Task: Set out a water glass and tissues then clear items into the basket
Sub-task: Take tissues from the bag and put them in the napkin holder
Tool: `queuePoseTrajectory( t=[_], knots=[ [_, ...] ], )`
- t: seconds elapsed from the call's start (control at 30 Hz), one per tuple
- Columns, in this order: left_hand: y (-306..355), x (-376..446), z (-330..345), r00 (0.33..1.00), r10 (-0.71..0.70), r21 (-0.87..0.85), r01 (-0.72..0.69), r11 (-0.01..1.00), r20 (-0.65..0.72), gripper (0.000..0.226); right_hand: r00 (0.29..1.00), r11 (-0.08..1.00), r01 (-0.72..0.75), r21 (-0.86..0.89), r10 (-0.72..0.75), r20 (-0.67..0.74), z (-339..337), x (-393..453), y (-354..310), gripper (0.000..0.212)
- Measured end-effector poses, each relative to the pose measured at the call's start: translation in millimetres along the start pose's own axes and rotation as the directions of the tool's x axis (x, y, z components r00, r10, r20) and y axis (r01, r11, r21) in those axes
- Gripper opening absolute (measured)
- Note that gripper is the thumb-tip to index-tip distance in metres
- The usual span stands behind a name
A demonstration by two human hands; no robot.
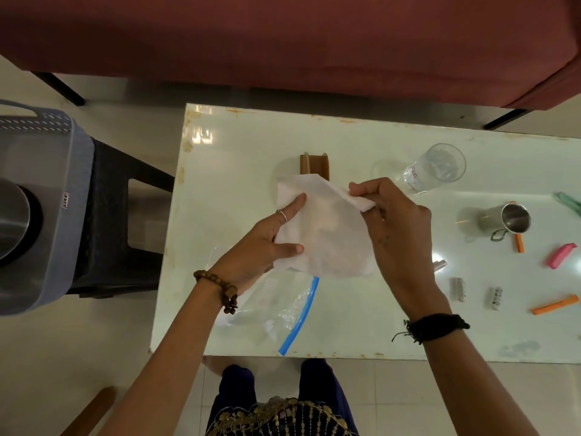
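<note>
Left hand (267,243): grips left edge of the tissues (323,228), thumb on top.
Right hand (396,228): pinches their upper right corner.
Tissues: between both hands, above the table (235,146).
Holder (314,165): just beyond hands.
Water glass (435,168): beyond right hand, apart.
Basket (41,215): far left of left hand.

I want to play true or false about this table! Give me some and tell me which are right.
1. Both hands, left and right, hold the white tissue. True.
2. The clear water glass is inside the grey basket. False: it is on the white table.
3. The steel mug lies on its side. True.
4. The zip bag has a red strip. False: the strip is blue.
</note>
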State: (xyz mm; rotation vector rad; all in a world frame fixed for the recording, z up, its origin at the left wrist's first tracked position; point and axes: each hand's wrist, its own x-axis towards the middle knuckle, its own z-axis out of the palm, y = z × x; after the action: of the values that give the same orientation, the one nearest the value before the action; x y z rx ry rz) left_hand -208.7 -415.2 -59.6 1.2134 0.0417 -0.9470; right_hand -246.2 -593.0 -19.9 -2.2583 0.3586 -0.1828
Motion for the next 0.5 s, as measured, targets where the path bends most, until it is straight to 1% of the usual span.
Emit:
queuePoseTrajectory(
  t=[0.07, 0.1, 0.13, 0.17, 0.2, 0.23, 0.27, 0.3, 0.33, 0.37, 0.4, 0.43, 0.47, 0.5],
  knots=[
    [1, 0, 4, 1.0, 0.025, 0.023, -0.025, 0.999, -0.017, 0.079, 0.997, 0.995, 0.074, -0.073, -0.072, 0.03, 4, -8, -4, 0.027],
    [1, 1, 5, 0.998, 0.05, 0.04, -0.049, 0.998, -0.028, 0.082, 0.995, 0.992, 0.096, -0.085, -0.092, 0.048, 6, -12, -7, 0.029],
    [0, 1, 6, 0.997, 0.072, 0.05, -0.07, 0.996, -0.039, 0.083, 0.995, 0.994, 0.093, -0.051, -0.091, 0.045, 8, -14, -8, 0.03],
    [0, 1, 5, 0.995, 0.085, 0.05, -0.083, 0.995, -0.049, 0.084, 0.998, 0.997, 0.062, 0.037, -0.063, 0.012, 9, -15, -8, 0.031],
    [-1, 1, 4, 0.994, 0.093, 0.038, -0.091, 0.995, -0.053, 0.084, 0.999, 0.99, 0.008, 0.138, -0.002, -0.042, 9, -14, -6, 0.029],
    [-2, 1, 3, 0.994, 0.095, 0.014, -0.095, 0.995, -0.052, 0.084, 0.992, 0.97, -0.065, 0.233, 0.089, -0.094, 7, -11, -3, 0.025],
    [-3, 0, 1, 0.994, 0.095, -0.015, -0.096, 0.995, -0.049, 0.083, 0.976, 0.93, -0.151, 0.336, 0.194, -0.099, 5, -7, 4, 0.02],
    [-4, -1, -1, 0.994, 0.094, -0.04, -0.096, 0.995, -0.049, 0.083, 0.954, 0.847, -0.255, 0.466, 0.299, -0.021, 3, -3, 11, 0.018],
    [-6, -1, -2, 0.994, 0.096, -0.057, -0.099, 0.993, -0.052, 0.083, 0.918, 0.723, -0.375, 0.579, 0.376, 0.126, 3, 1, 19, 0.018],
    [-7, -1, -2, 0.994, 0.098, -0.069, -0.102, 0.992, -0.055, 0.083, 0.867, 0.595, -0.489, 0.638, 0.412, 0.28, 4, 3, 28, 0.024],
    [-8, -1, -3, 0.994, 0.097, -0.079, -0.101, 0.992, -0.059, 0.084, 0.821, 0.513, -0.568, 0.644, 0.416, 0.392, 7, 4, 35, 0.034],
    [-9, 0, -4, 0.994, 0.087, -0.087, -0.092, 0.992, -0.064, 0.084, 0.79, 0.488, -0.612, 0.622, 0.415, 0.452, 11, 3, 40, 0.041],
    [-10, 0, -6, 0.995, 0.071, -0.09, -0.077, 0.993, -0.068, 0.084, 0.78, 0.499, -0.625, 0.601, 0.425, 0.459, 14, 3, 43, 0.04],
    [-11, 0, -8, 0.997, 0.053, -0.088, -0.058, 0.994, -0.063, 0.083, 0.787, 0.525, -0.617, 0.587, 0.427, 0.445, 16, 4, 46, 0.035]
  ],
)
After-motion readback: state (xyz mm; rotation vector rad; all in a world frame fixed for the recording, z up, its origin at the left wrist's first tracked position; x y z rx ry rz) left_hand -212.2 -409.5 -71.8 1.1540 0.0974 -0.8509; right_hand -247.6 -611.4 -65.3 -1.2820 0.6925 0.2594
